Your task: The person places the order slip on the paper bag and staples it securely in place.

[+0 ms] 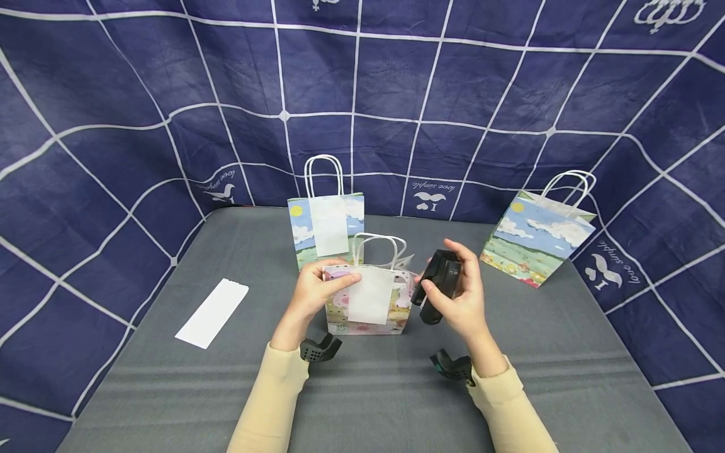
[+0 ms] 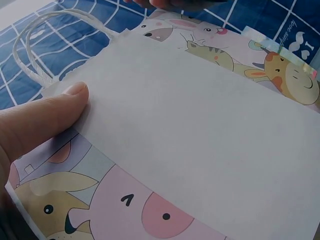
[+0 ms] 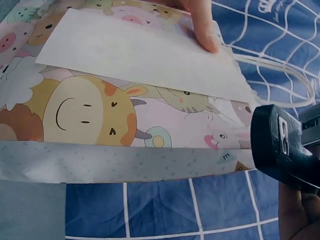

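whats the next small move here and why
Probably bring the black stapler to the top edge of the white slip: the right hand holds the stapler close by, and the left hand presses the slip against the animal-print bag with its thumb.

Animal-print bag [image 1: 400, 313] upright w/ wht strip [image 1: 370, 303] — blk stapler [image 1: 445, 277] nr

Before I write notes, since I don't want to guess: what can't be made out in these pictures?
Head view: bottom of the left landscape bag, hidden behind the animal-print bag and left hand.
Head view: inside of the animal-print bag, hidden by its front panel.
Right wrist view: rest of the black tool, cut off by the right edge.
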A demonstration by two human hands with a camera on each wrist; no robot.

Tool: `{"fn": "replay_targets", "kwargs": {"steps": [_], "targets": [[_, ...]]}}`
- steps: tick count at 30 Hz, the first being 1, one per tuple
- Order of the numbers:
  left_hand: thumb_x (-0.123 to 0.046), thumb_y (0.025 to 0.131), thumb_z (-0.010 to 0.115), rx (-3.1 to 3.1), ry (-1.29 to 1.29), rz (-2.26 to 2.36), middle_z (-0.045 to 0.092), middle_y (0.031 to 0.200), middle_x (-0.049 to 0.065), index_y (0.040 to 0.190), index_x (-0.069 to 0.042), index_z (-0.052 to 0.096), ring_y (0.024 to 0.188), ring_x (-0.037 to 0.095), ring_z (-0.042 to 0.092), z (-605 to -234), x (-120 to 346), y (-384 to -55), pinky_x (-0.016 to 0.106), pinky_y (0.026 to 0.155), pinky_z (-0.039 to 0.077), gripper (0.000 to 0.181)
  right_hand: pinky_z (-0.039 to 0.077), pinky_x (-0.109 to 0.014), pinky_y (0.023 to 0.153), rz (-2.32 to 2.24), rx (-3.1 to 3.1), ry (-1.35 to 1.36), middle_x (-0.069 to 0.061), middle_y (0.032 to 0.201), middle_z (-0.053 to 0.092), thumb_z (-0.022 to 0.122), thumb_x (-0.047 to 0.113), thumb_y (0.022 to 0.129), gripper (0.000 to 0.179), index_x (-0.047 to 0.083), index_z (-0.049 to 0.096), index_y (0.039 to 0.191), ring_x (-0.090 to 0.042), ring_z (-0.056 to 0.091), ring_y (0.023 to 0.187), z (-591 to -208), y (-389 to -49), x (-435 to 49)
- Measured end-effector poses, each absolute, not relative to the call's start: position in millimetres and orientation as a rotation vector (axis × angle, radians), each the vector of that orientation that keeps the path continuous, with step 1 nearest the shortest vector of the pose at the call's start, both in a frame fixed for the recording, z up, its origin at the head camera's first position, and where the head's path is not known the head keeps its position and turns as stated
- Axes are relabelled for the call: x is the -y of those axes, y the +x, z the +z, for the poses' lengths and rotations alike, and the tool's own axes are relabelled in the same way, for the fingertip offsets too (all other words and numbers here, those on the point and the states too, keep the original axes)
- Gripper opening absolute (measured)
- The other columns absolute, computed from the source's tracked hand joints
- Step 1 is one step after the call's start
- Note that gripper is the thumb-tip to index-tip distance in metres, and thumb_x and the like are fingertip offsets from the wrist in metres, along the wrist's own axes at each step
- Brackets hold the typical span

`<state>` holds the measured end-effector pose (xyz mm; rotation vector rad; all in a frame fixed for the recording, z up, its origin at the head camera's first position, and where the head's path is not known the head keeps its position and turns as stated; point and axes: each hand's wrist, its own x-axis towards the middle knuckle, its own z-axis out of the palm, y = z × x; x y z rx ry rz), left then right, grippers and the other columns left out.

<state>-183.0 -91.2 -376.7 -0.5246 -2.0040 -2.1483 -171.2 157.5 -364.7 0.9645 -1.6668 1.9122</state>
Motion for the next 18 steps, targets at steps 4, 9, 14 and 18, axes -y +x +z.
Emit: {"fn": "replay_targets", "kwargs": {"steps": [4, 9, 14, 18], "targets": [[0.011, 0.076, 0.071, 1.999, -0.552, -2.141, 0.064, 0.079, -0.004, 0.084, 0.016, 0.063, 0.067, 0.007, 0.055, -376.6, 91.1, -183.5, 0.02, 0.054, 0.045, 0.012, 0.053, -0.024, 0.066, 1.749, 1.717, 0.938, -0.018, 0.103, 0.051, 0.062, -0.016, 0.074, 0.066, -0.012, 0.033, 0.132, -0.016, 0.067, 0.081, -361.3, -173.0, -151.8], [0.012, 0.075, 0.071, 1.989, -0.524, -2.153, 0.065, 0.081, 0.002, 0.082, 0.012, 0.065, 0.068, 0.008, 0.055, -375.5, 90.5, -182.5, 0.02, 0.054, 0.046, 0.009, 0.053, -0.023, 0.065, 1.573, 1.773, 0.913, -0.023, 0.101, 0.054, 0.067, -0.011, 0.073, 0.065, -0.011, 0.036, 0.13, -0.014, 0.066, 0.083, -356.1, -175.1, -141.2], [0.01, 0.075, 0.072, 2.018, -0.5, -2.141, 0.064, 0.082, 0.004, 0.084, 0.012, 0.066, 0.067, 0.008, 0.055, -374.0, 89.2, -181.4, 0.021, 0.054, 0.046, 0.011, 0.052, -0.023, 0.068, 1.517, 1.746, 0.945, -0.026, 0.098, 0.055, 0.07, 0.0, 0.076, 0.067, -0.012, 0.033, 0.131, -0.017, 0.065, 0.084, -354.0, -180.1, -128.7], [0.009, 0.077, 0.071, 2.041, -0.491, -2.138, 0.064, 0.082, -0.004, 0.088, 0.015, 0.065, 0.067, 0.007, 0.056, -373.0, 88.5, -180.4, 0.022, 0.056, 0.048, 0.014, 0.052, -0.023, 0.068, 1.507, 1.711, 0.992, -0.025, 0.098, 0.055, 0.071, 0.014, 0.082, 0.067, -0.012, 0.032, 0.131, -0.019, 0.065, 0.084, -353.8, -184.5, -119.4]]}}
